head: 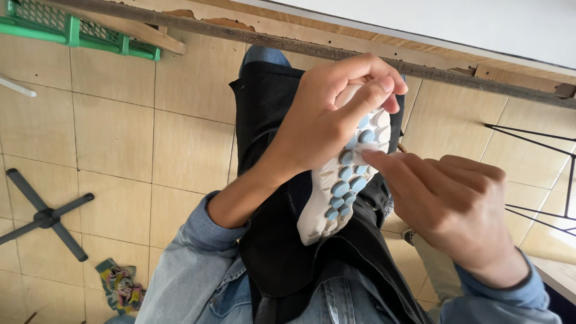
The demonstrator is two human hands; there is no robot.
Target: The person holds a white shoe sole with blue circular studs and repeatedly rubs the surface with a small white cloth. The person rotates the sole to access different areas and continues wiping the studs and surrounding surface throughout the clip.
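Note:
My left hand (324,114) grips the toe end of a white shoe (321,204), which is turned sole up. The sole carries several round blue pads (345,183). My right hand (450,204) reaches in from the right, its fingertips resting on the sole near the blue pads at mid-length. The shoe hangs over my lap, which is covered by a black apron (270,240) over denim clothing. The upper part of the shoe is hidden behind my left hand.
Tan floor tiles (114,138) lie below. A green plastic crate (78,30) sits top left, a black cross-shaped stand base (48,216) at left, and a colourful rag (123,285) bottom left. A worn wooden table edge (456,75) runs along the top. Black wire frame (540,180) at right.

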